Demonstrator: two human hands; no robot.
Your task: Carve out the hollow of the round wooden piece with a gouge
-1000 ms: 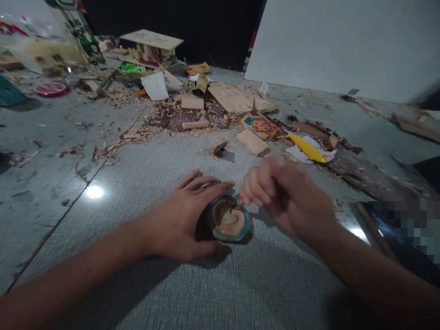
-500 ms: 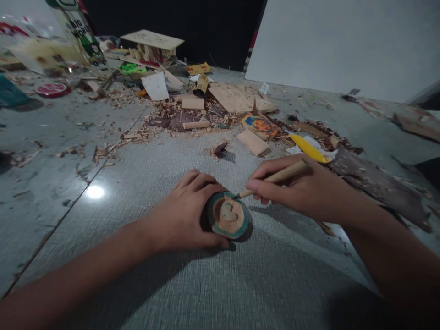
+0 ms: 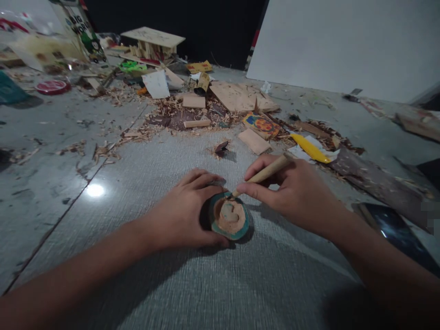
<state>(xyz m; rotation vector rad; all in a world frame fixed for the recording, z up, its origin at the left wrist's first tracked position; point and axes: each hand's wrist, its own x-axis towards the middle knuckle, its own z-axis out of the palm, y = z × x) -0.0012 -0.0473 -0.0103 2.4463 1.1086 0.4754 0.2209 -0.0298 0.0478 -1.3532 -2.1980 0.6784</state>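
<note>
Head | left hand [image 3: 187, 210]: grip curled around carved piece [image 3: 231, 216] | right hand [image 3: 296, 192]: angled inward, grip pinching wooden-handled tool [image 3: 270, 172]

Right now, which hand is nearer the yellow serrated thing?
Right. Your right hand, holding a tool, is just this side of the yellow thing; your left hand, gripping the round piece, is farther off, leftward.
</note>
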